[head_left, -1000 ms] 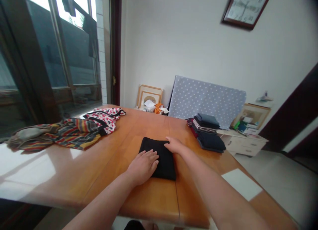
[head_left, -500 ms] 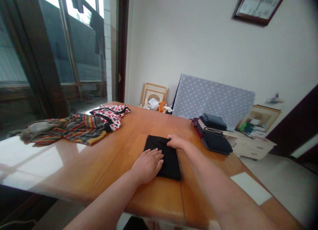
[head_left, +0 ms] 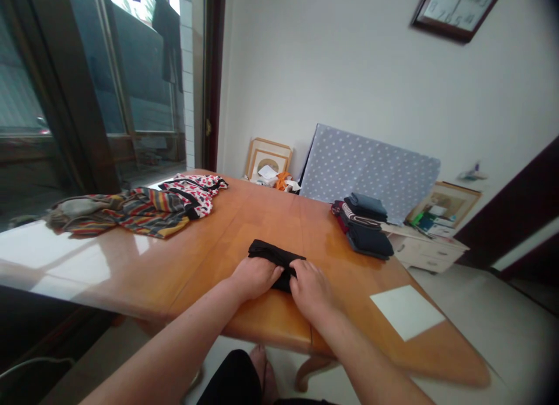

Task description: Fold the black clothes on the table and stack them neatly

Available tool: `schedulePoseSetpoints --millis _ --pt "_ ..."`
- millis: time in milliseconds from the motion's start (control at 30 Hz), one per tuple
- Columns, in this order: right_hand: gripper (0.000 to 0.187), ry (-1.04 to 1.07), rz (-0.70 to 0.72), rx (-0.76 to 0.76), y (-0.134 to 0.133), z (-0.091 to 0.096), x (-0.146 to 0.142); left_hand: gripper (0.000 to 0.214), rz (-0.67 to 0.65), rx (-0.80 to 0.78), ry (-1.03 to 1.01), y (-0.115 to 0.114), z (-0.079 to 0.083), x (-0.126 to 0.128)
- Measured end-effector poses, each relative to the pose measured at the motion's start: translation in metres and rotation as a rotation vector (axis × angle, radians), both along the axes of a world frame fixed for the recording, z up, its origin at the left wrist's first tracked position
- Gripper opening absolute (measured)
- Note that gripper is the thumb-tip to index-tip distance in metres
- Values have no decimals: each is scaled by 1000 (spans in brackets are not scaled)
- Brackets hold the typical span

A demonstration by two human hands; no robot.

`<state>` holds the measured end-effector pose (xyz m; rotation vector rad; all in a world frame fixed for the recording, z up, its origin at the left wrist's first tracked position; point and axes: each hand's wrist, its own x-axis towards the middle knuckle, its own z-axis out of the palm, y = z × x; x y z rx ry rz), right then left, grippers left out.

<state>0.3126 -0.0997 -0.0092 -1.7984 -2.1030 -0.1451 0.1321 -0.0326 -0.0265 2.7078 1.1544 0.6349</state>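
Observation:
A black folded garment [head_left: 278, 254] lies on the wooden table [head_left: 244, 230] near its front edge, its far part raised into a thick fold. My left hand [head_left: 257, 277] is closed on its left side, with the fingers tucked partly under the cloth. On the right side, my right hand [head_left: 309, 281] grips the same cloth, thumb and fingers bent round the fold. The two hands almost meet at the middle of the garment. Which kind of garment it is cannot be told.
A stack of folded clothes [head_left: 364, 227] stands at the table's right. At the left lie a striped garment [head_left: 152, 210] and a red-and-white patterned garment [head_left: 198, 195], both loose. A pale sheet [head_left: 407, 313] rests near the right edge. A white drawer cabinet [head_left: 430, 253] stands beyond.
The black garment went from lying flat to being folded toward me into a smaller bundle. My right hand came nearer from its far edge; my left hand went from lying flat to gripping.

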Motion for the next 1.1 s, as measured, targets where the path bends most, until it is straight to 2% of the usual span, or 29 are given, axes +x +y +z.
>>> schedulePoseSetpoints --millis 100,233,300,367,433,500,567,700,767,833,967,1100 --pt "28 55 -24 7 -3 -8 0 46 -32 -16 -2 -4 7 -7" --pt "30 87 -17 12 2 -6 3 33 -68 31 -6 -6 17 -30" --pt "30 95 -5 12 2 -5 4 24 13 55 -4 -8 20 -43" --pt "30 101 4 14 2 -5 5 24 185 79 -13 -11 21 -50" --pt "30 107 14 19 1 -6 5 35 340 125 -54 -15 21 -52" --pt "31 113 21 22 1 -7 5 53 392 186 -96 -16 21 -48" --pt "32 118 24 24 1 -5 5 58 364 229 -94 -16 23 -43" --pt "34 128 23 66 -2 1 8 26 263 266 -38 -19 32 -39" --pt "36 118 35 109 -8 1 11 22 220 287 -24 -26 35 -43" --pt "38 96 65 129 -17 -3 15 22 161 294 13 -35 33 -50" --pt "42 78 121 71 -35 -20 21 19 32 263 97 -50 26 -63" --pt "46 75 123 26 -40 -25 21 22 13 236 74 -53 31 -65"
